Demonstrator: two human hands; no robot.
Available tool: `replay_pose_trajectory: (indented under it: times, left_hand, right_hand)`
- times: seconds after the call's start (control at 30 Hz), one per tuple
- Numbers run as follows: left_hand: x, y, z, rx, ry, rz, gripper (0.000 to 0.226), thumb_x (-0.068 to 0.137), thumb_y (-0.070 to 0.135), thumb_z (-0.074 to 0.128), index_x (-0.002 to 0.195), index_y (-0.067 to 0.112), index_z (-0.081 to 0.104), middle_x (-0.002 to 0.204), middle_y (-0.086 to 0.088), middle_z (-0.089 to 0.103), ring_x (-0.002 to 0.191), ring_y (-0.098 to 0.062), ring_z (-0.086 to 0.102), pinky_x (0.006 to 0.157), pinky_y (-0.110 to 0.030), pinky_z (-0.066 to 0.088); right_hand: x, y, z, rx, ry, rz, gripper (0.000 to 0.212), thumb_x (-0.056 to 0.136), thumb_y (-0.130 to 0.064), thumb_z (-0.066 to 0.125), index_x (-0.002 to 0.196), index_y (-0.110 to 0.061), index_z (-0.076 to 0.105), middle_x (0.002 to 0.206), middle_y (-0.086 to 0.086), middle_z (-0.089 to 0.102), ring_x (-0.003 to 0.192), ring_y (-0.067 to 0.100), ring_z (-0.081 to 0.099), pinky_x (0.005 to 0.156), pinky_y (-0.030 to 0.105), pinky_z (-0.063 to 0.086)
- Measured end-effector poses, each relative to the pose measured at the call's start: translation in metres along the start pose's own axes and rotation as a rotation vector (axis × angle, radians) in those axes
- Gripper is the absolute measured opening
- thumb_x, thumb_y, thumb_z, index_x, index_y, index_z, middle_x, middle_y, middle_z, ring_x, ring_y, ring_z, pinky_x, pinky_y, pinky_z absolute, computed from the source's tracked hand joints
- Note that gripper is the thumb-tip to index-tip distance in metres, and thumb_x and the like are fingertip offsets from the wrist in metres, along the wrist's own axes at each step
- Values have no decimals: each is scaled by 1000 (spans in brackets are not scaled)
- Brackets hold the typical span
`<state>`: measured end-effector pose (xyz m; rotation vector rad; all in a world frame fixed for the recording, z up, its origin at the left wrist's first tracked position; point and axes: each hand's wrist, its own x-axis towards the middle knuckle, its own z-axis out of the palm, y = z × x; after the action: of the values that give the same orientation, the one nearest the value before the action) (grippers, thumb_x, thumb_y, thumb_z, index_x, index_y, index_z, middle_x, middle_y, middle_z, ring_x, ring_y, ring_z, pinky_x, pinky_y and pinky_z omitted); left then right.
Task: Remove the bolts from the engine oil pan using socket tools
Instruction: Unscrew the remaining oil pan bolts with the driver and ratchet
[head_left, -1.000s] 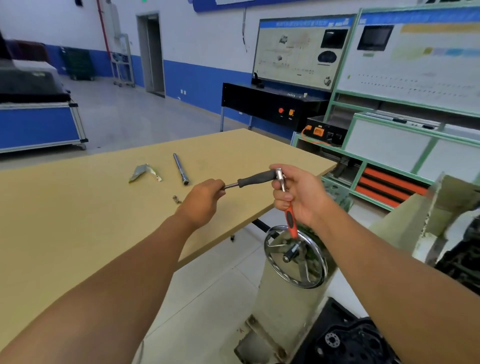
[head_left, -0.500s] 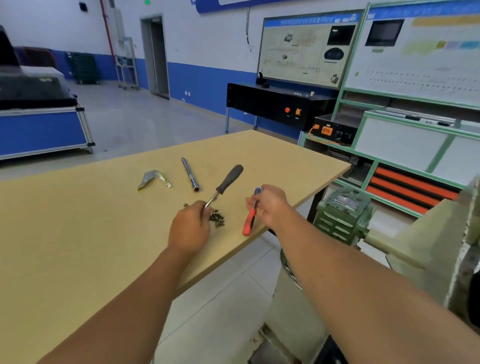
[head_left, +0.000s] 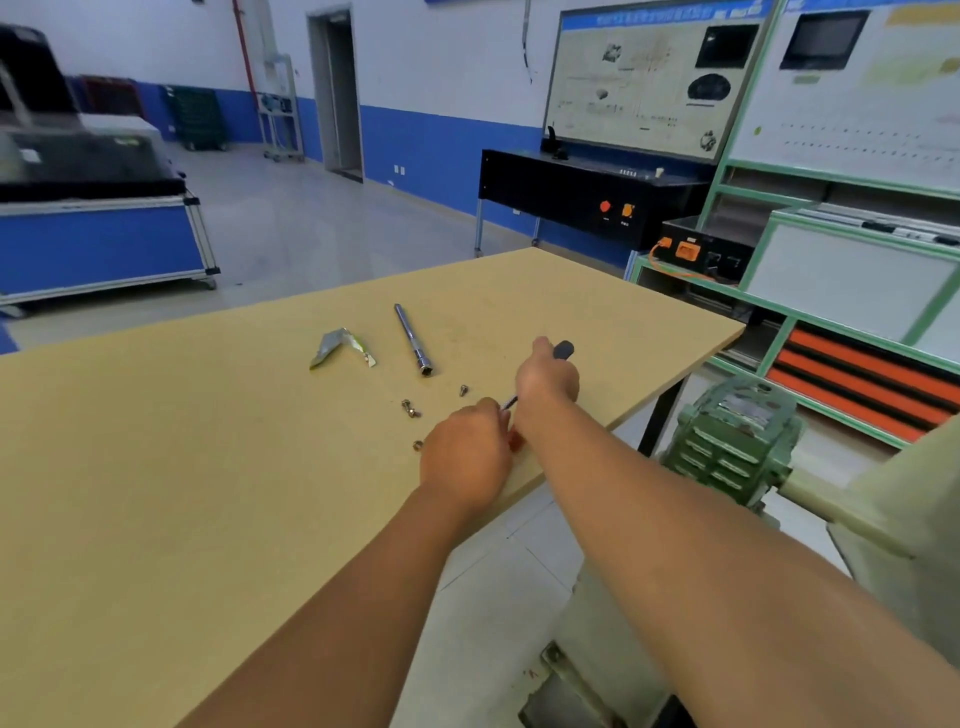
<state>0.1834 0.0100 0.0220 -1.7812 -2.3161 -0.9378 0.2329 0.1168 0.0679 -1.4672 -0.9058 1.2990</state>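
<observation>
1. Table (head_left: 156, 493) first, the biggest thing here: both arms have come down onto its near-right part, where a second ago the tools were held up in the air over the handwheel.
2. Right hand (head_left: 548, 382) is now laid over the black-handled driver (head_left: 563, 349), fingers curled round the grip, only the handle's end and a bit of steel shaft poking out. Half a second ago this tool was in the other hand, so it has been passed across or is being set down.
3. Left hand (head_left: 467, 457) sits just behind, fingers curled at the shaft's near tip; whether they pinch it I cannot tell. A scrap of red shows at its right edge, likely the red-handled ratchet, mostly hidden.
4. My read: tools are being parked or swapped, which suggests a bolt has just come off and a pause between bolts.
5. The oil pan itself is out of view; the engine stand (head_left: 737, 447) with its green gearbox sits to the right, off the table edge.
6. Long socket extension (head_left: 413, 340) lies beyond the hands, well apart from them.
7. Bent metal scrap (head_left: 340, 348) lies to its left.
8. Loose bolts (head_left: 410, 409) are scattered near the left hand, one more by the extension's socket end; they could roll or get swept off by a careless wrist.
</observation>
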Motion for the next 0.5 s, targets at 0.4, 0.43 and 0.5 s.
replay_pose_trajectory:
  times: [0.4,0.43,0.5]
  left_hand:
    - [10,-98,-37,-73,-114,-488,25,101,8,48,118,-5,59,126,-26,59,114,-42,57,79,-34,40]
    - [14,-100,-36,-86,-115,-457,28,98,3,48,121,-4,61,127,-24,59,115,-39,57,81,-33,41]
    - [14,-96,-31,-85,-83,-371,32,95,-2,48,121,0,65,119,-21,62,112,-37,58,80,-33,43]
  right_hand:
    - [29,-25,-23,-318,-150,45,19,93,-17,60,80,-13,48,84,7,46,68,23,47,53,29,38]
    - [30,-15,-26,-386,-148,43,21,92,-13,61,77,-12,47,82,8,45,62,22,44,49,26,36]
    - [36,1,-36,-489,-138,17,24,92,-8,63,75,-10,45,76,8,42,54,20,38,44,25,32]
